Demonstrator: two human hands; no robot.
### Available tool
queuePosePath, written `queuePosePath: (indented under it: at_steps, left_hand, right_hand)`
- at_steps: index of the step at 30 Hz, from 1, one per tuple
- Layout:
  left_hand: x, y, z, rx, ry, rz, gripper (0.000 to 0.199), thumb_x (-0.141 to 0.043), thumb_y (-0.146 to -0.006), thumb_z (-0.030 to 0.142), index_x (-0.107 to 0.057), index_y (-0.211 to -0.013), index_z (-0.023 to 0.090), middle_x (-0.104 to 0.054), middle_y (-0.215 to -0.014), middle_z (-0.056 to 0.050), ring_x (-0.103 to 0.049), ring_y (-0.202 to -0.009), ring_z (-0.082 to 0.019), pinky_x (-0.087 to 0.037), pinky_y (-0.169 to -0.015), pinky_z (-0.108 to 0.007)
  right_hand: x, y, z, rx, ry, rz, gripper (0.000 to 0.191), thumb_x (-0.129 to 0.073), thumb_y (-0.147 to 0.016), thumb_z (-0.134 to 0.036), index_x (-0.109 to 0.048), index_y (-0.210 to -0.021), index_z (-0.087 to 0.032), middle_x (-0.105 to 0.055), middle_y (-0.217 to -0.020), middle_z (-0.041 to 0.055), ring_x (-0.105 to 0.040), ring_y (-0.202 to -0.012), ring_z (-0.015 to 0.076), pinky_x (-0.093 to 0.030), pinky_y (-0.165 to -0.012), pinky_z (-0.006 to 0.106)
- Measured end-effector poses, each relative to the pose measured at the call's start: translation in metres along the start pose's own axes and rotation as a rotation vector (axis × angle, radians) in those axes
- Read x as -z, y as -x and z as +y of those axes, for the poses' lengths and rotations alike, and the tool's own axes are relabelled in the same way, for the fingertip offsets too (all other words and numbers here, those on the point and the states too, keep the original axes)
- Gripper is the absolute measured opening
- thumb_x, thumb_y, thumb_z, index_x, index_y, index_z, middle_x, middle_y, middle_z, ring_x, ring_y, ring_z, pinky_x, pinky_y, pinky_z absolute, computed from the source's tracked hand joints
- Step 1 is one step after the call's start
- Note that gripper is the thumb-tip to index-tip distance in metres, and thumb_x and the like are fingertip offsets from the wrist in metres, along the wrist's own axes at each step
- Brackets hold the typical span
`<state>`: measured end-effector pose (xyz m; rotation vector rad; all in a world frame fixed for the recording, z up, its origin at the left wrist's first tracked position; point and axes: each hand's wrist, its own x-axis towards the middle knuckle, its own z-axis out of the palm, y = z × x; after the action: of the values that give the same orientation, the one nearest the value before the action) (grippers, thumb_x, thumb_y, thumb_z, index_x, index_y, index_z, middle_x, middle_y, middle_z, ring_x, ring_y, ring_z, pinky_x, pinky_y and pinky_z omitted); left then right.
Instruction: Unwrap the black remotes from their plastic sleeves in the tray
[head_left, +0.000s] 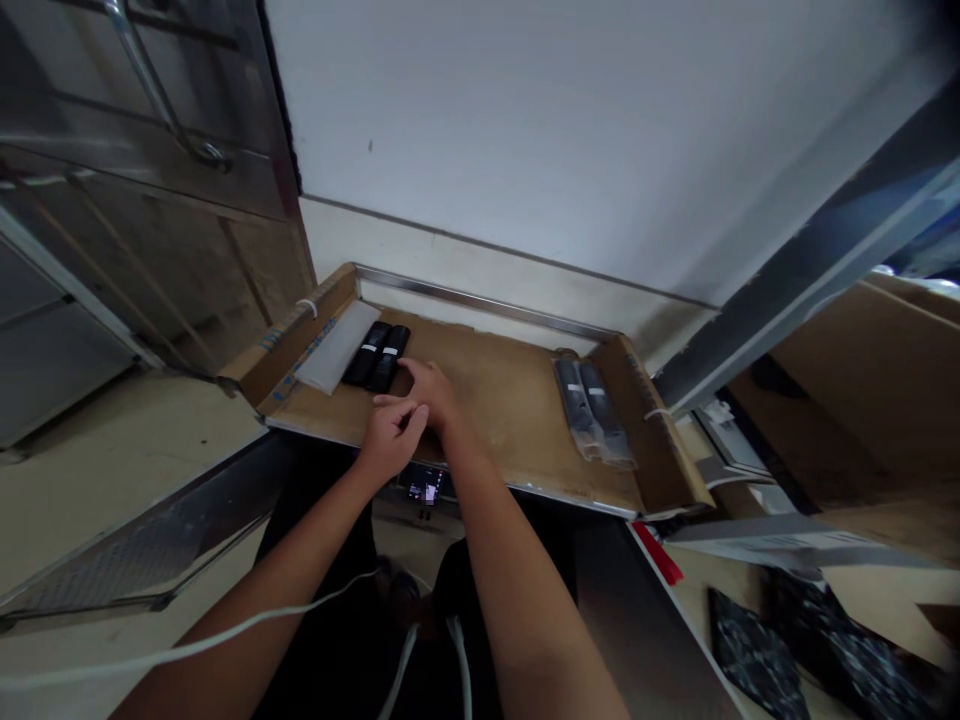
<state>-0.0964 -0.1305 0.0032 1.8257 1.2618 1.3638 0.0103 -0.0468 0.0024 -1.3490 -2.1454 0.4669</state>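
Over the front left of a cardboard-lined tray, my two hands overlap. My right hand has its fingers curved and apart, with the fingertips beside the nearer of two black rolls that carry white labels. My left hand lies against the right one, its thumb spread away; its other fingers are partly hidden. Nothing shows in either hand. Left of the black rolls lies a flat, whitish plastic bag. At the tray's right end, two more dark labelled rolls lie inside a clear bag.
Upright cardboard flaps wall the tray's sides. A phone with a lit screen sits below its front edge. A white cable crosses my left arm. A metal door handle is at upper left; black patterned bags lie lower right.
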Motion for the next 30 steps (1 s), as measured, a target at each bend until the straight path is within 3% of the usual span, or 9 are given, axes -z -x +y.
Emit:
queuePosePath:
  at_steps: [4,10,15,19,21,23,26,28,30]
  left_hand:
    - [0.0,-0.003,-0.001,-0.007,0.03,0.028,0.039,-0.049,-0.091,0.035,-0.038,-0.057,0.021,-0.037,-0.055,0.003,-0.039,-0.058,-0.013,-0.034,-0.058,-0.028]
    - [0.0,-0.002,0.001,0.07,0.107,0.014,0.038,-0.05,-0.091,0.038,-0.042,-0.059,0.02,-0.036,-0.056,0.004,-0.034,-0.055,-0.011,-0.028,-0.054,-0.027]
    - [0.001,-0.01,-0.004,0.143,0.15,-0.003,0.042,-0.05,-0.092,0.042,-0.037,-0.058,0.02,-0.032,-0.055,0.005,-0.033,-0.054,-0.011,-0.026,-0.052,-0.026]
    - [0.001,-0.005,0.005,0.111,0.097,-0.038,0.04,-0.049,-0.092,0.042,-0.04,-0.059,0.02,-0.034,-0.056,0.005,-0.035,-0.055,-0.011,-0.027,-0.054,-0.026]
    - [-0.005,0.017,0.011,0.016,0.023,-0.195,0.036,-0.048,-0.093,0.04,-0.047,-0.063,0.02,-0.042,-0.058,0.003,-0.041,-0.058,-0.013,-0.032,-0.058,-0.027]
    - [-0.016,0.053,0.009,-0.127,-0.054,-0.53,0.03,-0.05,-0.092,0.037,-0.057,-0.068,0.021,-0.055,-0.065,0.0,-0.05,-0.064,-0.014,-0.036,-0.064,-0.028]
    - [-0.036,0.105,-0.022,-0.081,-0.124,-0.873,0.014,-0.056,-0.088,0.032,-0.067,-0.084,0.024,-0.068,-0.079,-0.002,-0.058,-0.073,-0.017,-0.042,-0.07,-0.029]
    - [-0.047,0.12,-0.059,0.118,-0.217,-0.753,0.017,-0.054,-0.087,0.024,-0.068,-0.098,0.023,-0.071,-0.099,-0.005,-0.064,-0.089,-0.02,-0.046,-0.081,-0.031]
    - [-0.054,0.118,-0.097,0.286,-0.308,-0.508,0.024,-0.055,-0.086,0.022,-0.065,-0.107,0.019,-0.07,-0.111,-0.01,-0.063,-0.106,-0.024,-0.046,-0.094,-0.035]
  right_hand:
    - [-0.002,-0.002,0.0,0.073,0.025,0.02,0.069,-0.078,-0.074,-0.05,-0.059,-0.131,-0.017,-0.066,-0.127,0.0134,-0.058,-0.116,0.0268,-0.04,-0.105,0.041]
    - [0.004,0.009,-0.003,-0.117,-0.22,0.261,0.044,-0.062,-0.086,-0.046,-0.061,-0.119,-0.018,-0.07,-0.11,0.0092,-0.063,-0.092,0.0196,-0.05,-0.085,0.034]
    - [0.068,0.048,0.032,-0.266,0.137,0.653,0.027,-0.048,-0.091,-0.03,-0.062,-0.111,-0.016,-0.066,-0.11,0.0128,-0.056,-0.108,0.0251,-0.041,-0.098,0.042]
    - [0.127,0.099,0.078,-0.551,0.612,0.73,0.036,-0.055,-0.085,-0.027,-0.059,-0.119,-0.015,-0.053,-0.131,0.0216,-0.043,-0.122,0.0366,-0.035,-0.098,0.054]
    - [0.137,0.12,0.094,-0.629,0.741,0.658,0.036,-0.055,-0.083,-0.026,-0.059,-0.116,-0.011,-0.052,-0.127,0.0245,-0.045,-0.118,0.0383,-0.036,-0.093,0.054]
    - [0.136,0.131,0.102,-0.653,0.804,0.573,0.032,-0.052,-0.085,-0.026,-0.06,-0.111,-0.009,-0.056,-0.118,0.0241,-0.048,-0.111,0.0368,-0.037,-0.091,0.052]
    - [0.127,0.134,0.106,-0.65,0.827,0.508,0.03,-0.049,-0.087,-0.026,-0.061,-0.108,-0.009,-0.058,-0.111,0.0221,-0.051,-0.107,0.0349,-0.036,-0.09,0.049]
    - [0.124,0.132,0.107,-0.639,0.813,0.493,0.03,-0.048,-0.087,-0.025,-0.061,-0.109,-0.009,-0.059,-0.111,0.0217,-0.051,-0.106,0.0341,-0.036,-0.089,0.047]
    - [0.124,0.13,0.107,-0.628,0.79,0.489,0.031,-0.048,-0.087,-0.024,-0.06,-0.11,-0.009,-0.059,-0.111,0.0213,-0.052,-0.105,0.0332,-0.036,-0.089,0.045]
